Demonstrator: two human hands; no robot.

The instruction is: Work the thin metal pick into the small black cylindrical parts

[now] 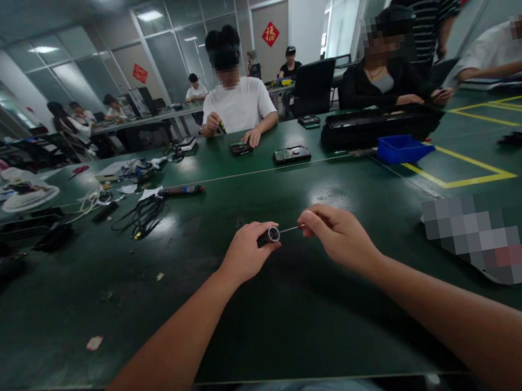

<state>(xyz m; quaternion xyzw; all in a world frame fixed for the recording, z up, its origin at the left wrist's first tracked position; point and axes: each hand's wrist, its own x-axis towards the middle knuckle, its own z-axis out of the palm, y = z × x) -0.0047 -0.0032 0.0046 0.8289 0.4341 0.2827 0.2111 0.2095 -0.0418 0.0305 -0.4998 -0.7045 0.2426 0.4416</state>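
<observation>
My left hand (246, 251) is closed around a short dark cylinder (274, 234) with a bright silver ring at the end facing me. It may be a small flashlight, but its kind is not certain. Pinched between the thumb and fingers of my right hand (340, 234) is a thin metal rod (289, 229), with a bit of reddish colour by the fingertips. The rod points left, and its far end meets the cylinder's rim. Whether it goes inside, I cannot tell. Both hands are just above the green table (263, 328), near its middle.
A cable bundle (142, 217) and a dark pen-shaped tool (182, 190) lie ahead to the left. Beyond are a hard drive (291, 154), a long black casing (379, 125) and a blue bin (403, 149). A person in white (239, 106) sits opposite, handling another drive.
</observation>
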